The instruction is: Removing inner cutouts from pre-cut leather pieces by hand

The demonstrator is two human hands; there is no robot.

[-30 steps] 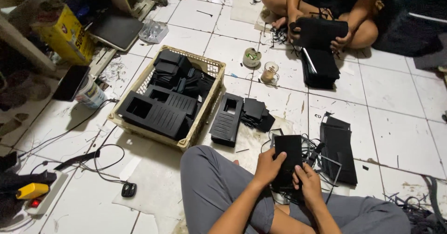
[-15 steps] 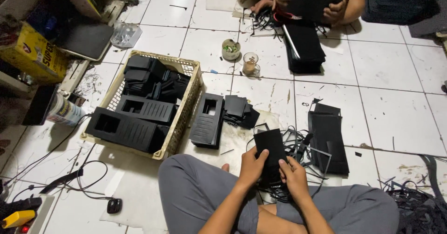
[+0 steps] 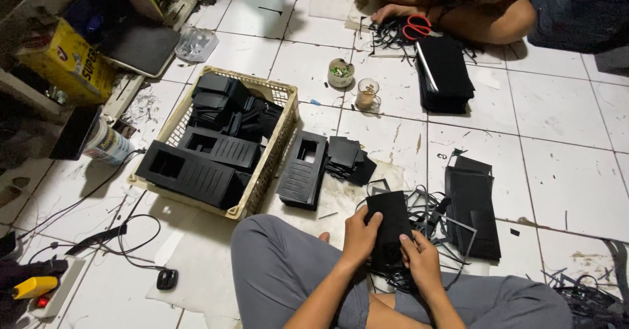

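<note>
I sit on a white tiled floor in grey trousers. Both hands hold a flat black panel (image 3: 390, 221) upright above my lap. My left hand (image 3: 361, 236) grips its left edge, thumb on the front face. My right hand (image 3: 420, 261) grips the lower right edge. Beside the panel lies a tangle of black offcut strips and frames (image 3: 438, 212). A stack of black cut sheets (image 3: 473, 204) lies to the right.
A cream plastic basket (image 3: 270, 160) of black box parts stands at left, with a black slotted panel (image 3: 303, 168) and small black squares (image 3: 348, 155) beside it. Another seated person (image 3: 458, 8) is opposite, with red scissors (image 3: 415, 26), a sheet stack (image 3: 445, 70) and two cups (image 3: 354, 83). A power strip (image 3: 40, 288) lies bottom left.
The view has shifted, so everything sits lower and further right in frame. My hands keep their hold on the black panel, with little change in grip.
</note>
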